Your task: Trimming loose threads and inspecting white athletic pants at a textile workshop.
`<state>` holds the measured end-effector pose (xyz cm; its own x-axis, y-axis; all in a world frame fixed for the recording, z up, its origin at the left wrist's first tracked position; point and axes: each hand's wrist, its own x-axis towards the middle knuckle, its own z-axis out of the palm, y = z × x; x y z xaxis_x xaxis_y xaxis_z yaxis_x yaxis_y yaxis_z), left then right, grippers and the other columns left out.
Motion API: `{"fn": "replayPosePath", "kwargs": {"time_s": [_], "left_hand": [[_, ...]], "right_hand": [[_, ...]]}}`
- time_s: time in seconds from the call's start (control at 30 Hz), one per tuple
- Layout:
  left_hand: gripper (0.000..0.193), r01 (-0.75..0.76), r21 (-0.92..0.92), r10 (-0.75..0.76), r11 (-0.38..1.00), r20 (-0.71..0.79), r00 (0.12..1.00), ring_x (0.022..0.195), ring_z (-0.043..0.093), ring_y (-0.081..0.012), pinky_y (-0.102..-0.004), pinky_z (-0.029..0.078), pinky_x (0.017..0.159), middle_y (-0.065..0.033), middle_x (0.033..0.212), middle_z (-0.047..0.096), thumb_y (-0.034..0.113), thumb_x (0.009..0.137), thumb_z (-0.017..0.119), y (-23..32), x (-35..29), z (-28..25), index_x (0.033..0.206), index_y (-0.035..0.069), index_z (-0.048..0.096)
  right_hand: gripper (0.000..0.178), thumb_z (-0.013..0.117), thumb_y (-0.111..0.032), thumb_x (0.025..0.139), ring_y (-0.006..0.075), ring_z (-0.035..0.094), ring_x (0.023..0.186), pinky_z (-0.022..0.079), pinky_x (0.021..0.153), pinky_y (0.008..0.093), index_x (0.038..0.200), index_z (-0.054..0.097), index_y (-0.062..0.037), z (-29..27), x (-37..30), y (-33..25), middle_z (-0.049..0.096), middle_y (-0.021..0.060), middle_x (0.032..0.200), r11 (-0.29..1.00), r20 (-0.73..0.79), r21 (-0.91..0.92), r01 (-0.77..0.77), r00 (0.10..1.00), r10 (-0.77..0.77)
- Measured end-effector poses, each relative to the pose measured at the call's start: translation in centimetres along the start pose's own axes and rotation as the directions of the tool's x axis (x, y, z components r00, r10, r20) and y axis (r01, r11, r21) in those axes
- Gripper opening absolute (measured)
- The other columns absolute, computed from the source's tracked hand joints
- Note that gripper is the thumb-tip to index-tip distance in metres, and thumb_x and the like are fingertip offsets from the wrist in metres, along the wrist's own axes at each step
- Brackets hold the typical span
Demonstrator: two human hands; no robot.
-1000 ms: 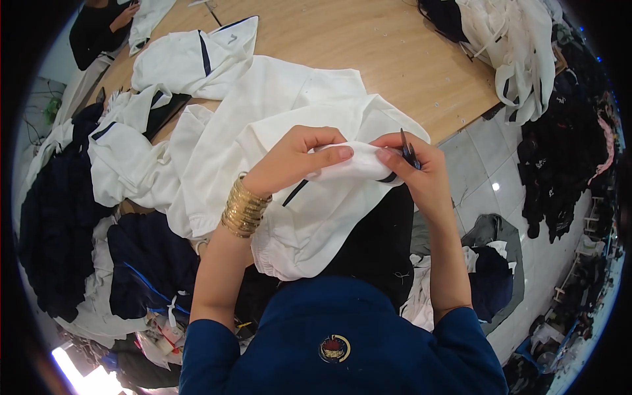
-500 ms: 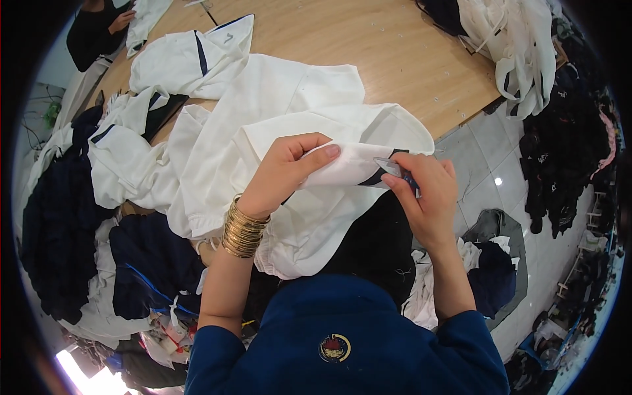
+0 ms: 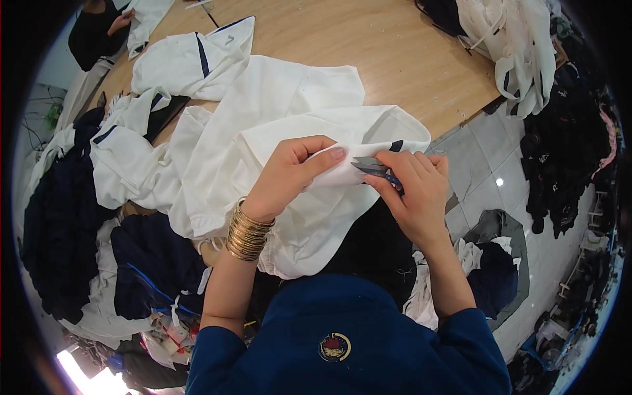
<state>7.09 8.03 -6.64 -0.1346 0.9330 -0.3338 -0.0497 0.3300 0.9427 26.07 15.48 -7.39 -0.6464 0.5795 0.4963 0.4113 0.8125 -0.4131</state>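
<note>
A white garment [image 3: 296, 224] lies over the near part of the table and toward my lap, one hem with a dark stripe raised between my hands. My left hand [image 3: 284, 172], with gold bangles at the wrist, pinches a fold of that hem between thumb and fingers. In my right hand [image 3: 416, 191] is a pair of small thread snips [image 3: 371, 168] with a dark blue grip. Their blades point left, slightly parted, against the white cloth. Fingers of the same hand also press on the hem; whether a thread lies between the blades is too small to tell.
More white garments [image 3: 168, 66] with navy trim spread over the wooden table [image 3: 395, 46]. Dark clothing [image 3: 62, 210] is heaped at the left, more [image 3: 559, 145] on the right. White pieces [image 3: 520, 52] hang at the table's right corner. Another person [image 3: 95, 33] handles white cloth far left.
The snips have moved left along the hem, and their blades now show more fully over the white cloth. My right hand has turned slightly; my left hand keeps its pinch.
</note>
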Motion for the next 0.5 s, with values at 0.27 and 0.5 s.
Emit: {"fn": "replayPosePath", "kwargs": {"time_s": [0.27,0.5], "left_hand": [[0.025,0.02,-0.011,-0.02,1.0,0.01,1.0,0.055,0.033,0.0025,-0.0155,0.026,0.047,0.0114,0.066,0.049,0.031,0.086,0.06,0.09,-0.12,0.07,0.089,0.007,0.066],[0.027,0.031,-0.036,-0.031,0.999,0.004,1.0,0.056,0.035,0.0024,-0.0157,0.026,0.048,0.0106,0.067,0.051,0.032,0.086,0.06,0.13,-0.49,0.0,0.091,0.007,0.066]], "right_hand": [[0.02,0.067,-0.027,0.077,0.0137,0.048,0.061,0.029,0.064,0.0305,0.088,0.06,-0.0117,-0.06,-0.05,-0.06,0.056,-0.0041,0.07,1.0,-0.002,0.005,-0.025,1.0,0.025],[0.019,0.068,-0.025,0.077,0.0135,0.05,0.06,0.03,0.065,0.0299,0.089,0.062,-0.0105,-0.35,-0.44,0.21,0.059,-0.0035,0.072,0.988,-0.039,0.092,-0.12,0.991,0.124]]}}
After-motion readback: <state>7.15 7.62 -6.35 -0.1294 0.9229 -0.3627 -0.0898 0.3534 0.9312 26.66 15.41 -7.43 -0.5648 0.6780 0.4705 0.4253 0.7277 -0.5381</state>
